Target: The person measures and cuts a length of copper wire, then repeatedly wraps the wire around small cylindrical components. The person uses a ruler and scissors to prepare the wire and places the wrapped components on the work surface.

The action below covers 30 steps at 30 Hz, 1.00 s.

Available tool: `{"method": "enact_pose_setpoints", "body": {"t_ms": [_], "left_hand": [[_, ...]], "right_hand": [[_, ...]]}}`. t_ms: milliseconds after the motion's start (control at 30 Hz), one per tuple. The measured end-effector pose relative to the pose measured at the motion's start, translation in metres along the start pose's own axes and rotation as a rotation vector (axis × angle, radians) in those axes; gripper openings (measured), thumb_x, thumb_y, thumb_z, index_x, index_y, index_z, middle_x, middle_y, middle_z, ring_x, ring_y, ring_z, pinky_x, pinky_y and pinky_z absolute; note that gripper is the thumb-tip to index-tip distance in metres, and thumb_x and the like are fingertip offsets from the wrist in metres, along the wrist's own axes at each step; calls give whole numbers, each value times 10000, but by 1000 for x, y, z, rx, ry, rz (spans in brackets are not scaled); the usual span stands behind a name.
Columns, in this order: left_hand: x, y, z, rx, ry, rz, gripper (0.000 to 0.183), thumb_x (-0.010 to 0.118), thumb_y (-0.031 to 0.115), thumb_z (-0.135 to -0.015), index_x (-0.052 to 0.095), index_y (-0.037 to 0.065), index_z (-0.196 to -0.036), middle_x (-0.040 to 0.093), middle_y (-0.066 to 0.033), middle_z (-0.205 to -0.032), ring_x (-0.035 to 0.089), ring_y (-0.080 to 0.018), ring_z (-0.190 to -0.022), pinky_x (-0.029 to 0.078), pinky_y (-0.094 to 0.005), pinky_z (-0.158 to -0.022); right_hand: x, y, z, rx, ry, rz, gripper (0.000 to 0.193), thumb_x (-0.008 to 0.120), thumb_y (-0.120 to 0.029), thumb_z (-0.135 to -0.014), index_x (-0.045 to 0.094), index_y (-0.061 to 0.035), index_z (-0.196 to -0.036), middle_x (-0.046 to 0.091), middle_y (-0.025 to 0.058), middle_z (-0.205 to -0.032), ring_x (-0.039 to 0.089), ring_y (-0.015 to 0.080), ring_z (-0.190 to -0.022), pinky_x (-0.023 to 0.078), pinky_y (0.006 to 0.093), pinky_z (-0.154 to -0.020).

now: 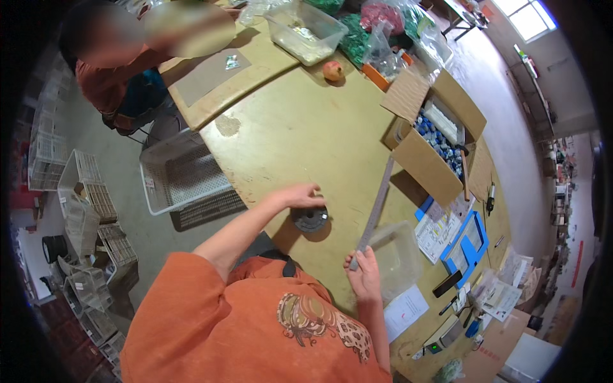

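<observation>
My left hand (301, 196) reaches over the table with its fingers apart. It is at the far edge of a black round disc (311, 221), covering part of it; whether it touches the disc I cannot tell. In my closed right hand (364, 273) is the near end of a long, narrow grey strip (378, 207). The strip slants away to the far right, its other end close to an open cardboard box (426, 172). A clear plastic tub (394, 255) sits just right of my right hand, partly behind the strip.
The box holds many small blue and silver pieces. A blue frame (465, 249), papers (440, 231) and tools lie at the right. A pomegranate-like red fruit (332, 71) and a translucent bin (306, 35) stand far off. White crate (185, 172) on the left; another person (105, 80) sits beyond.
</observation>
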<state>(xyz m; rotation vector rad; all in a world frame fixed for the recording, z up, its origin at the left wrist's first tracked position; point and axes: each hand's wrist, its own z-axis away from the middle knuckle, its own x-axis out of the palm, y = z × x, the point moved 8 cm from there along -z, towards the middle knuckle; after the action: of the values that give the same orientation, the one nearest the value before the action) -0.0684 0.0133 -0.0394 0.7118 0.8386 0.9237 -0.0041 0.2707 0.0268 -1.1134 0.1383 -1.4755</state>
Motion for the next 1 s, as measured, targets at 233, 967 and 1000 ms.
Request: {"method": "enact_pose_setpoints", "body": {"t_ms": [233, 967, 1000], "left_hand": [[3, -30, 33, 86, 337, 22, 464, 496, 467, -847, 672, 38, -863, 633, -214, -804, 612, -373, -744, 486, -431, -703], [78, -11, 113, 382, -113, 43, 196, 544, 164, -801, 614, 31, -926, 635, -146, -852, 608, -258, -762, 476, -362, -677], [49, -37, 119, 274, 53, 48, 182, 550, 149, -799, 612, 34, -925, 633, -141, -849, 606, -258, -765, 478, -354, -678]], "right_hand": [[52, 68, -35, -35, 211, -65, 177, 489, -114, -911, 428, -108, -1077, 513, 77, -1165, 538, 276, -1023, 487, 396, -771], [47, -10, -32, -340, 287, 359, 106, 500, -127, -915, 543, -39, -956, 605, 49, -940, 534, 94, -849, 427, 234, -749], [50, -10, -22, -344, 309, 279, 92, 494, -117, -918, 541, -48, -957, 612, 56, -942, 548, 102, -843, 435, 241, -746]]}}
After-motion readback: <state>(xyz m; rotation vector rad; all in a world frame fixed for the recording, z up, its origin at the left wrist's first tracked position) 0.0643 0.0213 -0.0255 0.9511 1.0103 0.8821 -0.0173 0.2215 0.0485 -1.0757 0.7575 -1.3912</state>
